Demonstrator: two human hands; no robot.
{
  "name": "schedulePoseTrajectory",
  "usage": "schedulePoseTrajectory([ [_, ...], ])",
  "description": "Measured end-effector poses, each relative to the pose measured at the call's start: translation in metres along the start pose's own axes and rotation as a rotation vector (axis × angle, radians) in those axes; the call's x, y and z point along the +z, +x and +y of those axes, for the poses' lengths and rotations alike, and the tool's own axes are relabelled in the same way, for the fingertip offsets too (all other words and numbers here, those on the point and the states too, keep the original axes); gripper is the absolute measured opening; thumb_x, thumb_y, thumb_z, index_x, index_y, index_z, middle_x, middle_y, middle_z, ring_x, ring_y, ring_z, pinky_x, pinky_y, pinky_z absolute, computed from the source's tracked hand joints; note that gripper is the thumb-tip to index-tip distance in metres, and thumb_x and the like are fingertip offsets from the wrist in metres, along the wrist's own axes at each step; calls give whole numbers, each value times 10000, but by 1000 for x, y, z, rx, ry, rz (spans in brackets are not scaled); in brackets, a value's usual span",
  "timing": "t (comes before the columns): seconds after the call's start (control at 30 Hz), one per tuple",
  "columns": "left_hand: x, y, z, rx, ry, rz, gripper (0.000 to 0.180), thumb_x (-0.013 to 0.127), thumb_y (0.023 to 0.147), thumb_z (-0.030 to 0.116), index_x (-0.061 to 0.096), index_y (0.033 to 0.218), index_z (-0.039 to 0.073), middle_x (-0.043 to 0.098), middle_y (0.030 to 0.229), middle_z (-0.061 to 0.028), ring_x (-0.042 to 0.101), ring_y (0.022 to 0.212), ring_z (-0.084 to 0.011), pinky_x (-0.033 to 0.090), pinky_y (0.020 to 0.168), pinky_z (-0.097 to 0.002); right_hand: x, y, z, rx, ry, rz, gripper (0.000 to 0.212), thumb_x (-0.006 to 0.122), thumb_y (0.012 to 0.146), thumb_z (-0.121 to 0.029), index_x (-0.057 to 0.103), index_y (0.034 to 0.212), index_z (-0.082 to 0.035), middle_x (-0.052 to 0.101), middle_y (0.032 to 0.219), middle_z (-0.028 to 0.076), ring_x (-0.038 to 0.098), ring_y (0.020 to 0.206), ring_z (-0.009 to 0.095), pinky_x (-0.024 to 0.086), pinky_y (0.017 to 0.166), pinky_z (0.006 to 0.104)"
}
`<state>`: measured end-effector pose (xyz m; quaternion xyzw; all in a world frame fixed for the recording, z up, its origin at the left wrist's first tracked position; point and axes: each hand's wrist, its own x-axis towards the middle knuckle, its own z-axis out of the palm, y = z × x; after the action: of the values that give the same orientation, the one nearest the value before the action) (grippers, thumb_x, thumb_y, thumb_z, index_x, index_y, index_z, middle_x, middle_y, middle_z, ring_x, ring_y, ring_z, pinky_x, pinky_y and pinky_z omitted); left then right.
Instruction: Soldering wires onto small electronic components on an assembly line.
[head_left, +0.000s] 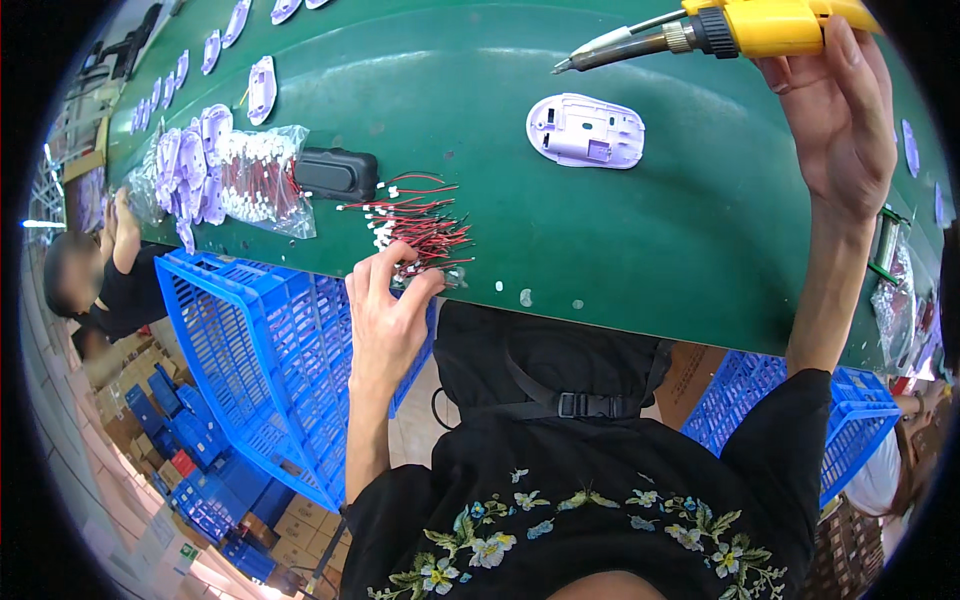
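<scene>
Green tabletop [660, 250], blue crates [250, 292] alongside

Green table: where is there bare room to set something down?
Bare: below the lilac shell, between the wire pile and right forearm, except a few pale scraps toward the near edge. Crowded: left, around the left hand, black case, bagged leads and heaped shells.

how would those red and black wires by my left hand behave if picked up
The wires look thin and some bow, so they're probably light and floppy. The white connectors seem bulkier, likely stiffer to pinch. Lying crossed together, the wires may snag and drag neighbours along.
</scene>
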<state>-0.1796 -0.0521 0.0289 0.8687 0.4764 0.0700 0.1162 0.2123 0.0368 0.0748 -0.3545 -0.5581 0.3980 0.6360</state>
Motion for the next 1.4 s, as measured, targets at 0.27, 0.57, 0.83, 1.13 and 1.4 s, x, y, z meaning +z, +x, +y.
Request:
schedulePoseTrajectory([
  [0.27, -1, 34, -6, -325, -996, 178, 78, 709, 914, -14, 674, 983, -3, 683, 1056, -86, 600, 973, -160, 468, 874, -316, -4, -1, 2, -77, -32, -39, 429, 664, 981, -366, 540, 1241, -48, 677, 1214, 273, 720, 836, 163, 581, 567, 203],
  [0.57, -4, 73, -28, -604, -1442, 292, 188, 715, 983, 100, 673, 1141, 7, 762, 1006, -145, 717, 806, -160, 528, 671, -260, 0, -2, -8, -112, -18, 23, 332, 590, 1032, -358, 545, 1177, -63, 719, 1108, 263, 714, 744, 105, 563, 519, 166],
  [0.83, -10, 78, 21, -481, -1313, 159, 157, 685, 996, 95, 670, 1134, 21, 743, 929, -89, 607, 614, -92, 429, 531, -213, 15, -12, -2, 33, 0, 140, 337, 639, 978, -292, 525, 1144, -23, 721, 1079, 253, 645, 641, 109, 538, 519, 205],
  [1.13, 50, 98, 90, -380, -672, 464, 125, 797, 872, 34, 779, 992, 62, 707, 801, -24, 620, 791, -154, 451, 707, -295, 8, -5, 17, 220, -70, 122, 197, 575, 1018, -201, 536, 1083, -19, 733, 972, 275, 690, 585, 180, 531, 427, 221],
  [1.4, 73, 111, 76, -324, -300, 483, 76, 774, 855, 147, 716, 904, 157, 649, 794, 83, 503, 1039, -223, 239, 905, -442, 11, 1, 37, 298, -24, 83, 266, 656, 966, -226, 552, 1088, -14, 731, 982, 289, 721, 644, 212, 544, 453, 227],
])
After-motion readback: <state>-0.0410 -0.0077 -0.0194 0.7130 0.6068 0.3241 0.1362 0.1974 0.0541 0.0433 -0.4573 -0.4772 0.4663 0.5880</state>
